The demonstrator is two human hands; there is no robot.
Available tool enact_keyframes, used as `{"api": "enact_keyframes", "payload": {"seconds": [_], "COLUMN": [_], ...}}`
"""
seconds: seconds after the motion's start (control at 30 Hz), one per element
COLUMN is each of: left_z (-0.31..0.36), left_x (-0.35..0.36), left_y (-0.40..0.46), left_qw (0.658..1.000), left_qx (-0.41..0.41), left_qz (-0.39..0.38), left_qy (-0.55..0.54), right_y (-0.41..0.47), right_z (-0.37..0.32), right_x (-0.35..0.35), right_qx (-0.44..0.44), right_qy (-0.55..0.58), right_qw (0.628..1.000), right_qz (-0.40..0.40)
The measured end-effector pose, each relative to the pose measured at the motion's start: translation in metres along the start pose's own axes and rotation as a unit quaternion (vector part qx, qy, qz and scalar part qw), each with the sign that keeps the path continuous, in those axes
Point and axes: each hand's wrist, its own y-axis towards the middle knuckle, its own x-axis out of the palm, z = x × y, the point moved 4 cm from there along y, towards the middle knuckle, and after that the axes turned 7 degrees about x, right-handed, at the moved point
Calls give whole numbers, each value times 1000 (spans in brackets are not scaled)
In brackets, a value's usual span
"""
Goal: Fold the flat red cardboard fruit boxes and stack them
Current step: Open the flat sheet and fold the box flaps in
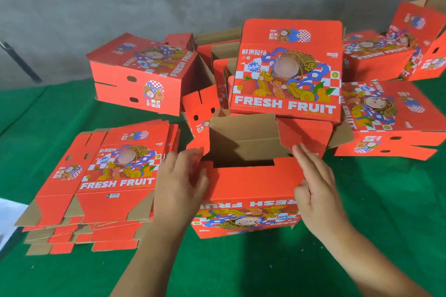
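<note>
Box in hand point(251, 176) sat on the green cloth point(362, 236) right in front of the person, printed face toward the camera and upside down, top open with brown inside showing. Near red flap was folded down across the opening; a notch gap stayed dark behind it. Side flaps stood up at left and right, far flap upright.

Left hand point(178, 178) lay against the box's left end, fingers straight and close together, tips touching the left side flap. Right hand point(316, 188) lay flat on the right end, fingers straight and pressed together, thumb on the near flap's corner. Neither hand pinched anything; both looked like pushing contact.

Judged step: closing the side flaps over the near flap to lock that end. To do it well:
- keep both palms square on the ends so the walls stay upright and the box doesn't skew
- fold each side flap along its score, not mid-panel
- hold the near flap down while the sides come in, else it likely springs back
- seat tabs in the notch before pressing flat

Flat stack point(101, 183) lay just left of the box, touching the left forearm's side of the work area. Folded boxes point(286, 72) were piled loosely behind, more at far left point(137, 75) and right point(391, 118). That pile looked untidy; stacking seemed not yet done properly.
</note>
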Motion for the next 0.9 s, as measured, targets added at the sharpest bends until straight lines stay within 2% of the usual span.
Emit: {"api": "enact_keyframes", "payload": {"seconds": [0.07, 0.17, 0.2, 0.27, 0.33, 0.47, 0.53, 0.6, 0.63, 0.7, 0.77, 0.83, 0.9], "left_z": [-1, 4, 4, 2, -1, -13, -14, -13, -12, -10, -9, -10, -10], "left_x": [-1, 3, 7, 16, 19, 23, 31, 38, 38, 33, 27, 23, 24], "left_y": [19, 39, 41, 44, 48, 59, 60, 61, 62, 63, 62, 60, 59], "left_qw": [999, 994, 994, 980, 964, 963, 951, 955, 964, 983, 986, 981, 972], "left_qx": [5, 75, 88, 90, 85, 2, -12, 11, 16, 13, 55, 69, 54], "left_qz": [-27, -44, -61, -149, -221, -264, -308, -281, -248, -184, -141, -135, -167], "left_qy": [26, 60, 19, -96, -119, -62, 25, 91, 90, 2, -72, -120, -154], "right_y": [0, 3, 4, 6, 7, 6, 3, 1, 0, -1, 5, 21, 43], "right_z": [0, 0, -1, -2, -1, 1, 0, 1, 1, 0, -1, -7, -16], "right_x": [-1, -2, -1, 1, 1, 1, 2, 1, 1, -1, -4, -9, -11], "right_qx": [-6, -9, -3, 4, 8, 2, -11, -5, 4, 32, 68, 88, 116], "right_qy": [-6, -19, -20, -19, -20, -28, -43, -44, -46, -53, -73, -84, -62], "right_qw": [1000, 1000, 1000, 1000, 1000, 999, 999, 998, 997, 995, 989, 985, 986], "right_qz": [2, -4, -9, -16, -22, -29, -32, -46, -56, -82, -111, -123, -101]}}
